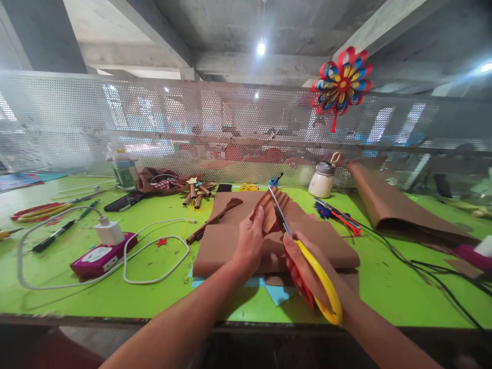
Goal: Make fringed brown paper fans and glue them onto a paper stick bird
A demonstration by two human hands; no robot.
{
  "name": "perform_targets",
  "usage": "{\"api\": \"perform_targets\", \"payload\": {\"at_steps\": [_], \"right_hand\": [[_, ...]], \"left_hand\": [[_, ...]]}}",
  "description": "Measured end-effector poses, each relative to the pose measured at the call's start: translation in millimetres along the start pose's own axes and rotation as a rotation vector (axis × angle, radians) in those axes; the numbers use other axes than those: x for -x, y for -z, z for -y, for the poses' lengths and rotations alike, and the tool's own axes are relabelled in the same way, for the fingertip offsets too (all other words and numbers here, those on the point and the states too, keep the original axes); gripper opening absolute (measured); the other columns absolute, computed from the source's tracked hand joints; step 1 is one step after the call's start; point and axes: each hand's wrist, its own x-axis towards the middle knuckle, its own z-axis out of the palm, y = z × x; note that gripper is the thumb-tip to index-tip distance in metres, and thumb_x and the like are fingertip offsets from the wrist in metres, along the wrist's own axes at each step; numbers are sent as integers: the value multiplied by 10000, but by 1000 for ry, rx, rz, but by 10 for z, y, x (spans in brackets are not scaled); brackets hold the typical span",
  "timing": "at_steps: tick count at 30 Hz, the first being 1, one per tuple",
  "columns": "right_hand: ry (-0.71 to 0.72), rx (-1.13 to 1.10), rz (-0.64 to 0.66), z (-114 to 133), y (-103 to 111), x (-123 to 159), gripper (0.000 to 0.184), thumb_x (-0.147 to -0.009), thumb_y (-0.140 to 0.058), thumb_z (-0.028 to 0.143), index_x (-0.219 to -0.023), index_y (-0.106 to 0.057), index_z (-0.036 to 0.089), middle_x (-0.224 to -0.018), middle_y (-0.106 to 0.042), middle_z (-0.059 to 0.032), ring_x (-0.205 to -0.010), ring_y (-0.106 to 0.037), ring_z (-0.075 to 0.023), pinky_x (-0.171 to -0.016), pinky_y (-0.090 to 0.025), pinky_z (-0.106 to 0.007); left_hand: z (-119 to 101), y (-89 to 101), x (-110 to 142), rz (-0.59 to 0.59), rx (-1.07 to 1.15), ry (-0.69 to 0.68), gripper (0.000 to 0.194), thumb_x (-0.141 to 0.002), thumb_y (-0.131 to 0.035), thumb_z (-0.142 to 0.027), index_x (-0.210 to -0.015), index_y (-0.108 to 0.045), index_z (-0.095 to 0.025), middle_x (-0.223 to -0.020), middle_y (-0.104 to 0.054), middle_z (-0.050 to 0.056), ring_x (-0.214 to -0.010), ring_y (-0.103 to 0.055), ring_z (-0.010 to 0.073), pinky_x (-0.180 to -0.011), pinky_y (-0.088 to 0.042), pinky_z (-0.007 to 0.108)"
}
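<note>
My left hand (249,238) pinches a piece of pleated brown paper (271,210), held up over the middle of the table. In my right hand (307,264) is a pair of scissors (321,279) with one yellow and one red handle. Their blades point up and away, against the right side of the pleated paper; whether they are cutting into it I cannot tell. Beneath both hands lies a folded stack of brown paper (223,251), with light blue paper (280,294) sticking out below its front edge. A fringed brown paper strip (215,220) rests at the stack's left.
Left on the green table (161,300) are a purple power strip (102,256), a white charger with cable, and a phone (125,201). Rolled paper pieces (198,195) lie farther back. To the right are a cream bottle (322,179), red-handled scissors (344,218), black cables and a large brown sheet (403,210).
</note>
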Motion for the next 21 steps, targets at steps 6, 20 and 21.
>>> {"api": "perform_targets", "payload": {"at_steps": [6, 20, 21], "right_hand": [[-18, -6, -16, 11, -18, 27, 427, -805, -382, 615, -834, -489, 203, -480, -431, 64, -334, -358, -65, -317, -289, -175], [-62, -154, -18, -39, -60, -50, 428, -767, -433, 634, -883, -471, 225, -582, -476, 46, -426, -434, -93, -380, -379, -200], [-62, -162, -23, -34, -57, -51, 426, -770, -431, 632, -888, -470, 225, -577, -469, 48, -424, -427, -93, -380, -375, -200]], "left_hand": [[10, 0, 3, -26, 20, 19, 347, -762, -575, -442, -771, -651, -104, -735, -672, 67, -675, -624, 155, -731, -481, 296], [4, -6, 51, 48, 59, 64, 333, -767, -587, -403, -905, -657, -108, -811, -657, 52, -733, -593, 139, -695, -455, 237], [4, -9, 53, 59, 53, 70, 332, -769, -584, -405, -897, -658, -107, -810, -658, 52, -734, -592, 139, -701, -454, 237]]}}
